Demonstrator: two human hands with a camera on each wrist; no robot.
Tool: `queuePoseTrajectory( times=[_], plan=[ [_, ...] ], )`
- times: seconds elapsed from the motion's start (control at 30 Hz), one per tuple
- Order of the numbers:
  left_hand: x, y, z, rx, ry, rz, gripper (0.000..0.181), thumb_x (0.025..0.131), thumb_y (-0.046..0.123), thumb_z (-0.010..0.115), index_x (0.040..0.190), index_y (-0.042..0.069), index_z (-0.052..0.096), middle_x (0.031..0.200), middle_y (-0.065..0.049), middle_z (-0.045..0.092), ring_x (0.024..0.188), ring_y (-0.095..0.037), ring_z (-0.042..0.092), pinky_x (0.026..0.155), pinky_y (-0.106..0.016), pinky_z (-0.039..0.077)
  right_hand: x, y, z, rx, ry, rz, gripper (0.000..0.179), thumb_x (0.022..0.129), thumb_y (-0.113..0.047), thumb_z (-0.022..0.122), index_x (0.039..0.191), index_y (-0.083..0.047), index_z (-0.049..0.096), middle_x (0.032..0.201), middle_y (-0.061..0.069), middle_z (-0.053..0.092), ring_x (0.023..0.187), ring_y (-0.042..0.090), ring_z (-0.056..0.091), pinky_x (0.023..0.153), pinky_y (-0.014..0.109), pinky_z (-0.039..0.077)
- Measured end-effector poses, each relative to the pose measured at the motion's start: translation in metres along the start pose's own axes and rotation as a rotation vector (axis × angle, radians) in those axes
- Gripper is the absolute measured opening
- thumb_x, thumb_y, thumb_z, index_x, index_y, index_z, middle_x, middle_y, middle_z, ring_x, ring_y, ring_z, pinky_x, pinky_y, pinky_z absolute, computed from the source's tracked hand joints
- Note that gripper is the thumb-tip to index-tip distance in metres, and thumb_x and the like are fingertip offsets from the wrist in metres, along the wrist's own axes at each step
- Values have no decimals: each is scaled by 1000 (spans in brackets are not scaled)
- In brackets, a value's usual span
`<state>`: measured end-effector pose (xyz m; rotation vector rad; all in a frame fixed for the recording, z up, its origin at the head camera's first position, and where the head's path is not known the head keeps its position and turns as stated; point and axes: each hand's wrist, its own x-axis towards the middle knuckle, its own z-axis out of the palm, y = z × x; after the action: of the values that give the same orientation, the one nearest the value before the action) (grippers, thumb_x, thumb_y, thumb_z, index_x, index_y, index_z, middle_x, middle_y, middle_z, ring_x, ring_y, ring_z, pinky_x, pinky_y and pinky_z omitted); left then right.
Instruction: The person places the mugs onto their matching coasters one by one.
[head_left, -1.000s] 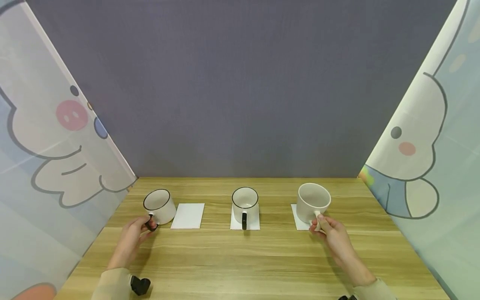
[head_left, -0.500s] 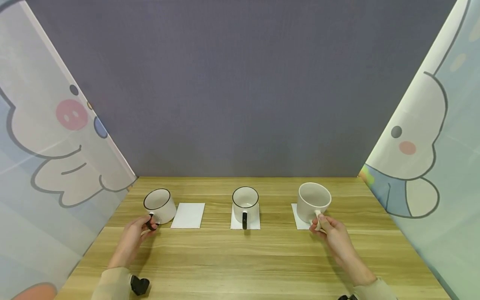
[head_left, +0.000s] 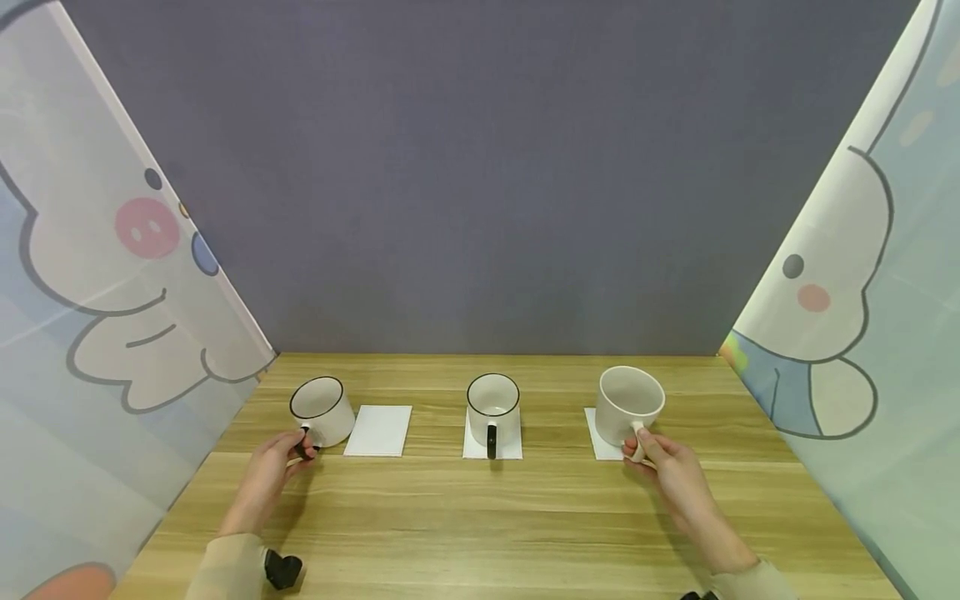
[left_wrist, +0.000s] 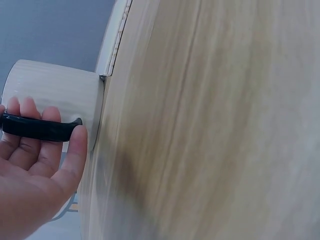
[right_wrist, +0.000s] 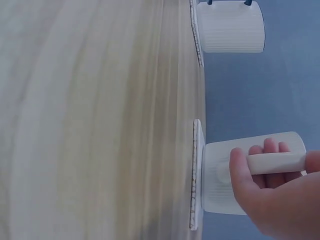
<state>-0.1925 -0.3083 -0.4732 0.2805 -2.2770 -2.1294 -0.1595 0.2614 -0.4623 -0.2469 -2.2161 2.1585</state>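
On the left of the table, my left hand grips the black handle of a white mug with a black rim. That mug stands upright on the wood, just left of a bare white square coaster. My right hand pinches the white handle of a larger all-white mug, thumb on top and fingers curled through. In the right wrist view this mug sits on a thin coaster. Both mugs look empty inside.
A second black-rimmed mug stands on the middle coaster, its black handle facing me. Behind the wooden table rises a dark grey panel. Cartoon-printed curtains close off both sides.
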Motion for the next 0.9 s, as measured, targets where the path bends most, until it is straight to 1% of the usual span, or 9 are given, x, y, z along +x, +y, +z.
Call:
queuePoseTrajectory(
  times=[0.07, 0.17, 0.23, 0.33, 0.47, 0.53, 0.63, 0.73, 0.9],
  plan=[
    [0, 0, 0, -4, 6, -8, 31, 111, 18, 40, 99, -5, 57, 92, -4, 58, 86, -13, 60, 84, -31, 56, -1, -1, 0, -30, 17, 1, 51, 108, -30, 51, 120, 20, 57, 108, 10, 65, 98, 10, 65, 95, 33, 56],
    [0, 0, 0, -2, 16, -18, 31, 110, 18, 40, 98, -4, 58, 91, -3, 59, 86, -12, 60, 84, -30, 56, -1, -3, 0, -88, 42, -1, 49, 107, -30, 53, 114, 17, 61, 112, 12, 64, 100, 10, 64, 93, 33, 56],
    [0, 1, 1, 0, 26, -23, 31, 111, 19, 41, 99, -4, 58, 90, -3, 59, 85, -11, 60, 84, -30, 56, -2, -3, -1, -129, 50, -2, 48, 107, -31, 53, 110, 16, 62, 120, 17, 61, 102, 11, 63, 92, 33, 57],
    [-1, 2, 2, 8, 37, -24, 31, 111, 18, 40, 99, -5, 58, 89, -3, 59, 85, -12, 60, 84, -30, 56, -4, -5, -2, -189, 60, -2, 48, 107, -31, 53, 117, 16, 60, 128, 24, 57, 103, 13, 63, 91, 31, 57],
    [-1, 2, 4, 17, 40, -23, 30, 111, 18, 40, 100, -4, 58, 89, -2, 59, 85, -11, 60, 84, -31, 56, -7, -8, -3, -298, 93, -30, 49, 107, -28, 55, 129, 15, 55, 123, 28, 61, 93, 8, 66, 86, 28, 58],
    [-1, 2, 3, 17, 39, -22, 31, 111, 18, 40, 100, -3, 58, 89, -2, 59, 84, -11, 60, 84, -30, 55, -9, -12, -3, -376, 115, -50, 47, 106, -28, 56, 128, 13, 58, 119, 26, 65, 88, 6, 66, 82, 26, 58],
    [0, 1, 3, 19, 37, -12, 31, 111, 18, 40, 99, -3, 58, 89, -1, 59, 84, -11, 60, 84, -30, 56, -14, -18, -5, -507, 141, -75, 46, 105, -32, 57, 125, 9, 62, 112, 21, 70, 86, 12, 67, 76, 25, 56],
    [0, 1, 3, 18, 35, -6, 31, 111, 18, 39, 97, -3, 59, 88, -1, 59, 84, -11, 60, 84, -30, 56, -17, -23, -7, -611, 173, -126, 44, 104, -35, 58, 121, 6, 65, 106, 18, 71, 90, 21, 66, 72, 27, 51],
    [0, 1, 3, 24, 35, -8, 32, 111, 18, 39, 99, -4, 58, 89, -2, 58, 86, -13, 61, 84, -31, 56, -19, -27, -7, -671, 200, -218, 40, 103, -31, 61, 115, 6, 68, 107, 21, 72, 98, 33, 66, 72, 29, 50]
  ],
)
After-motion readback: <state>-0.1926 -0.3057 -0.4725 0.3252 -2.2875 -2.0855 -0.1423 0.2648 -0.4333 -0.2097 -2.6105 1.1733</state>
